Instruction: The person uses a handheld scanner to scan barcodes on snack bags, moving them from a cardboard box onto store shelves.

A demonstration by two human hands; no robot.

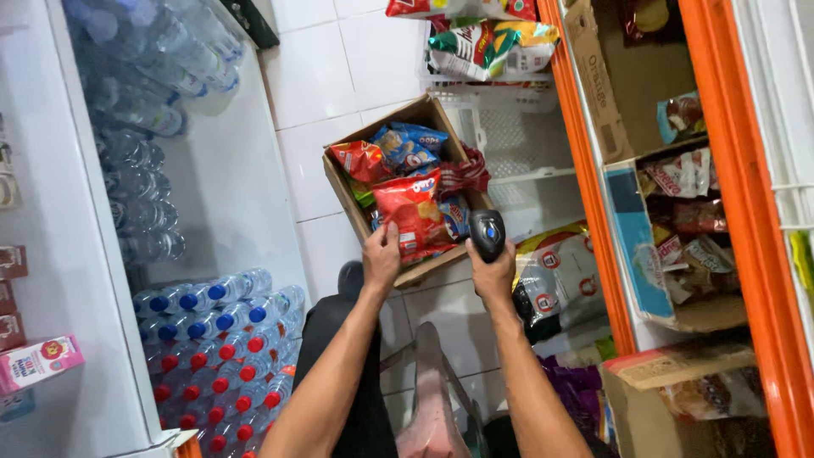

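Head view: my left hand (381, 254) is clamped on a red crinkled snack bag (413, 212) lying atop an open brown cardboard box (421, 112) of snack packets on the white tiled floor; my right hand (492, 271) is wrapped around a black handheld scanner (487, 233), just beside the bag.

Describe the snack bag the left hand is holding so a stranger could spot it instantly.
Find the open cardboard box on the white tiled floor. The red snack bag stands at its near end, gripped by the left hand. It is the largest red bag, upright above the blue ones.
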